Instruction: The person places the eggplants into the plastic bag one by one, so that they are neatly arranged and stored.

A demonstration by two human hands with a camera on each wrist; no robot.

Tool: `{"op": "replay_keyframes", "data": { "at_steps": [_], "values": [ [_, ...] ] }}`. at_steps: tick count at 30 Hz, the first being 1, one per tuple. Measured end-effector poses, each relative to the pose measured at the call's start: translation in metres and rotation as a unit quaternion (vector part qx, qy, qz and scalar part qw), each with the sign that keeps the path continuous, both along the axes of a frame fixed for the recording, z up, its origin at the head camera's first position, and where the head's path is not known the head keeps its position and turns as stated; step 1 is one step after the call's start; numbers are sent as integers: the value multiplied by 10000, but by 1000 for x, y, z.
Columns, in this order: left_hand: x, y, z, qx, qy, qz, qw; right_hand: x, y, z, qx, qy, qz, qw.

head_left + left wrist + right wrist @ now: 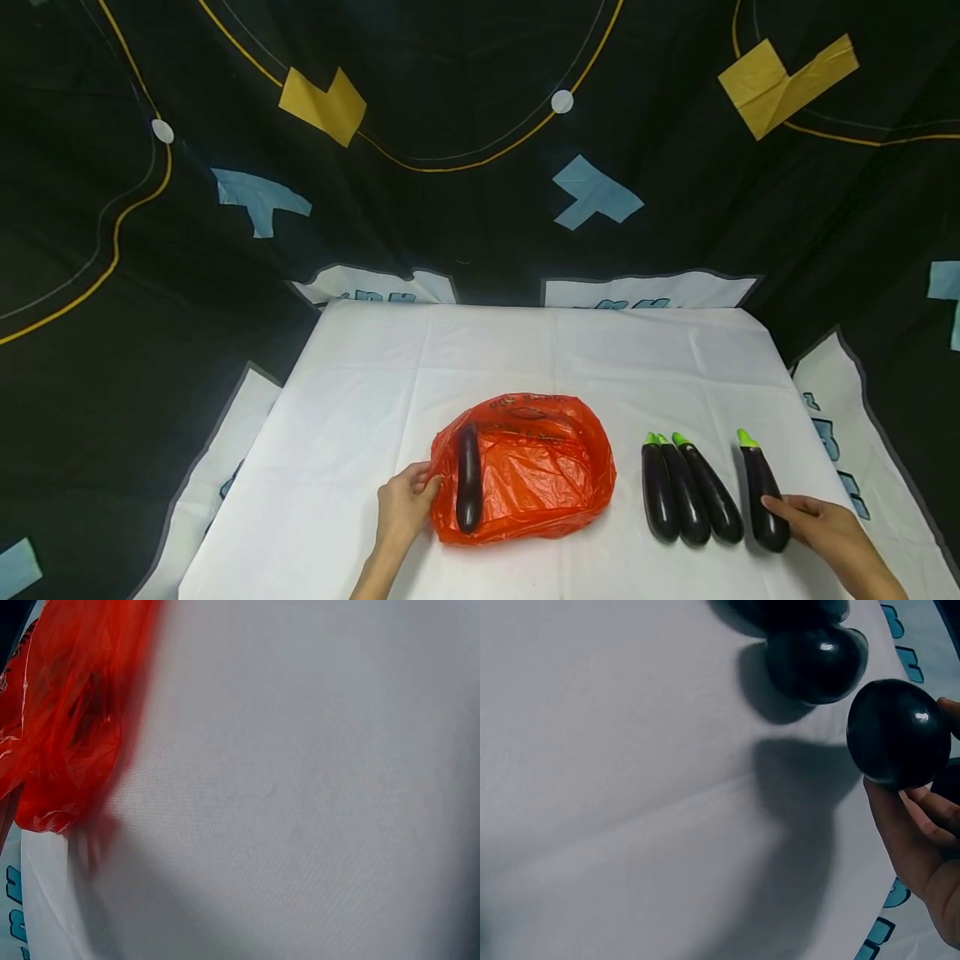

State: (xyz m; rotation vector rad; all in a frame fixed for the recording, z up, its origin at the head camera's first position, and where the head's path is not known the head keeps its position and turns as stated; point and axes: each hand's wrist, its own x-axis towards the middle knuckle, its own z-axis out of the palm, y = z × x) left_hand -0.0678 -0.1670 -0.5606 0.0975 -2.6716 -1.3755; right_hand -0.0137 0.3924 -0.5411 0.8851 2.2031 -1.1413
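A red plastic bag (547, 479) lies with its mouth spread wide on the white table, and one eggplant (469, 479) rests inside its left part. My left hand (405, 504) pinches the bag's left rim; in the left wrist view only the bag's red side (82, 727) shows clearly. At the right, my right hand (821, 525) grips a dark eggplant (763, 496) with a green cap by its lower half. The right wrist view shows its rounded end (898, 735) between thumb and fingers. Several more eggplants (686, 492) lie side by side between the bag and that hand.
The table (360, 400) has a white cloth with fold creases. Behind it hangs a black curtain (465, 225) with yellow and blue shapes, and white bordered strips run along the table's edges.
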Motion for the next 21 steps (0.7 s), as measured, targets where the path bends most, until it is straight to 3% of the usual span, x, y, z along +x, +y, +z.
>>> {"op": "replay_keyframes", "data": {
  "at_steps": [10,21],
  "values": [
    [-1,1,0,-36,-7,-23,10000,-6,-12,17,-515,143,-134,9985],
    [-1,1,1,-105,-95,9,9999,-9,-31,36,-799,336,78,9962]
  ]
}}
